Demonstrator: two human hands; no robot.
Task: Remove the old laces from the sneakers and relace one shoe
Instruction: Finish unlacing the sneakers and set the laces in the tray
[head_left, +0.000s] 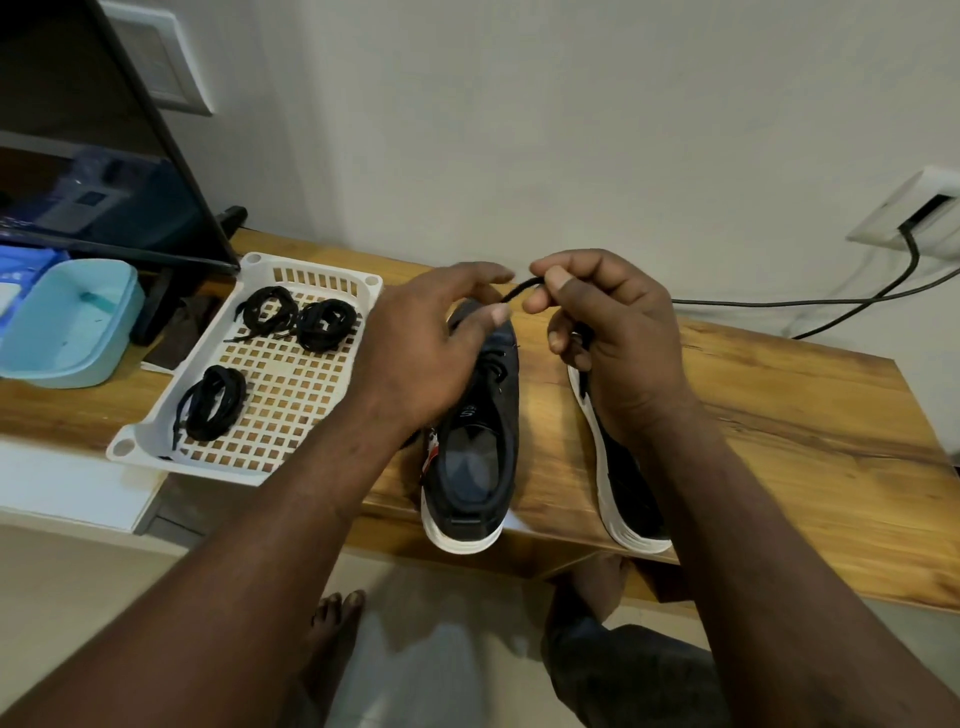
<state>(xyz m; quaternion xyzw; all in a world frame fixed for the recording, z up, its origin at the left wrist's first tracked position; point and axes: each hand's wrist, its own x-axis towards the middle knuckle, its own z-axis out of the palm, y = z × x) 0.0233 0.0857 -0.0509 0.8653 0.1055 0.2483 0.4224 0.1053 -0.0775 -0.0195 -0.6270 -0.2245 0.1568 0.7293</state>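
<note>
fingers (540, 302) of right hand (618, 332) pinch a black lace (522, 288); left hand (415, 343) grips the sneaker (478, 467), tongue label (470, 410) unreadable.

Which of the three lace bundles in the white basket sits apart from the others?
The bundle nearest the person; the other two lie touching at the basket's far end.

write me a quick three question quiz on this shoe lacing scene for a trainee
1. True or false: the white plastic lattice tray holds four coiled black lace bundles.
2. Which hand pinches the loose black lace end? A) the left B) the right
3. Fill in: the upright dark white-soled sneaker stands on a ___ table.
Key: 1 false, three; 2 B, right hand; 3 wooden.
</note>
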